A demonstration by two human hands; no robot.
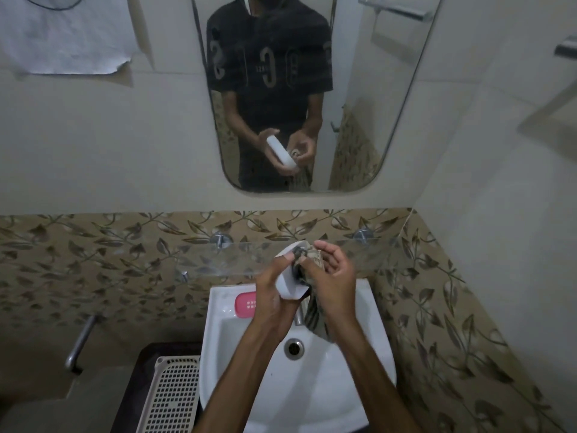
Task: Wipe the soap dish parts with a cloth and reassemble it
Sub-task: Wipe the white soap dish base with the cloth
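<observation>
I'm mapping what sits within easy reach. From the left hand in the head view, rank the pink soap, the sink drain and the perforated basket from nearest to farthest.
Measured from the left hand:
1. Pink soap, right beside it on the sink's back-left ledge.
2. Sink drain, below it in the middle of the basin.
3. Perforated basket, off the sink's left side, low in the view.

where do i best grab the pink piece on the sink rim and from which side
Take the pink soap dish part by its two long edges, coming down from above. It lies flat on the back-left ledge of the sink, so only its top and sides are open. Its right end is hidden behind the left hand, so approach from the left or above once that hand clears.
</observation>
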